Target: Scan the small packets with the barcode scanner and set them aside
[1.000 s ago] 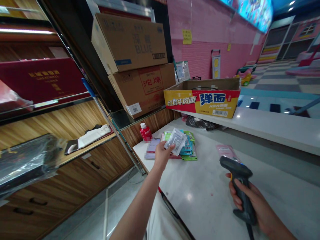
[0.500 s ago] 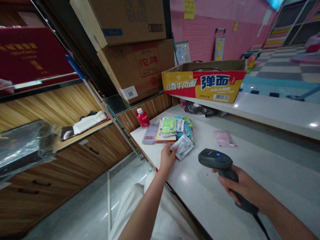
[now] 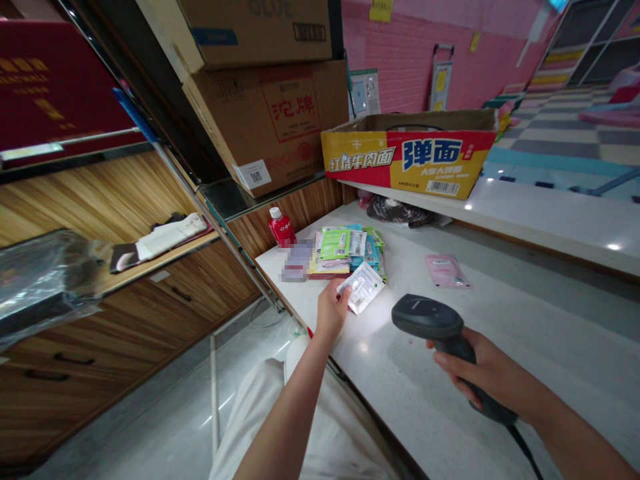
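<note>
My left hand (image 3: 334, 307) pinches the lower left corner of a silver-white sachet (image 3: 365, 288), held just in front of a pile of packets. My right hand (image 3: 480, 367) is wrapped round the handle of a dark grey barcode scanner (image 3: 427, 316), its head pointing left at the sachet. Bright light falls on the sachet and the counter beside it. The pile holds green packets (image 3: 335, 244) on top and blue packets (image 3: 371, 255) at its right. A pink packet (image 3: 447, 271) lies by itself on the white counter (image 3: 530, 333), beyond the scanner.
A red bottle with a white cap (image 3: 283, 227) stands at the counter's left corner. An open noodle carton (image 3: 410, 159) sits on the raised ledge, beside stacked cardboard boxes (image 3: 280, 123). The scanner's cable (image 3: 525, 450) trails toward me. Wooden drawers (image 3: 125, 333) line the left.
The scanner's blue indicator has gone dark, and light now shines on the sachet and counter. Both hands keep their grips. The view has shifted slightly.
</note>
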`<act>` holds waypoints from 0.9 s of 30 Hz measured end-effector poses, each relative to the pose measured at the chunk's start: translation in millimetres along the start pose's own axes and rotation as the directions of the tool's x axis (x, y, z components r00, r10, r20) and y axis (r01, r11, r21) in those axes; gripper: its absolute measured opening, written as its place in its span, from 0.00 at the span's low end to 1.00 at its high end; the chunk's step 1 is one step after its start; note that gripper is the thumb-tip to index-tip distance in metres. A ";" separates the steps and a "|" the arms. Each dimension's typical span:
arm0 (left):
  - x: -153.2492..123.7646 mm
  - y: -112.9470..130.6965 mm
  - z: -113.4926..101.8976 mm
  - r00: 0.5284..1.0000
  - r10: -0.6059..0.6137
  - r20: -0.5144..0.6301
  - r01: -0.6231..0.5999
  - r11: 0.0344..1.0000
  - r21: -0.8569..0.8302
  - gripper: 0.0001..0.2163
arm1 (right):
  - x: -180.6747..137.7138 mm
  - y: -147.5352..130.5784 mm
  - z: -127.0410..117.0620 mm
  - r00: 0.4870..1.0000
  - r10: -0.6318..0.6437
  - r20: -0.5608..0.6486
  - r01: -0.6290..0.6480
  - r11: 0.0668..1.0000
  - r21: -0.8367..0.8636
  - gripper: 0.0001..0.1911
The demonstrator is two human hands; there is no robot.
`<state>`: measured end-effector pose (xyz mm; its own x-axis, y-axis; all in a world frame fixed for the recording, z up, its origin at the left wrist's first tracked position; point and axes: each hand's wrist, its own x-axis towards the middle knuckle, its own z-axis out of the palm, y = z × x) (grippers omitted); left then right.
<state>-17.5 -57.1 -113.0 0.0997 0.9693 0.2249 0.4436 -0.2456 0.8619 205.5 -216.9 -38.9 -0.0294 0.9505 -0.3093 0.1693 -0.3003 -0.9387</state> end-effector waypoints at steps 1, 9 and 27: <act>0.1 -0.1 0.4 1.000 -0.006 -0.003 0.006 1.000 -0.005 0.10 | 0.5 1.0 -0.3 1.000 0.000 0.007 0.000 1.000 0.003 0.16; -3.2 4.3 0.4 0.984 -0.135 0.118 0.166 0.937 -0.308 0.15 | 18.9 15.4 -13.2 0.997 0.026 -0.074 -0.001 0.948 0.318 0.21; 0.3 75.8 92.0 0.914 0.214 0.346 -0.358 0.826 0.436 0.11 | 39.0 43.5 -53.4 0.914 -0.022 -0.405 0.313 0.674 0.669 0.17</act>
<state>98.1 -74.2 -89.4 0.4941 0.8378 0.2322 0.7186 -0.5439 0.4334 264.3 -188.6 -83.7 0.3683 0.9079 -0.2004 -0.5539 0.0412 -0.8316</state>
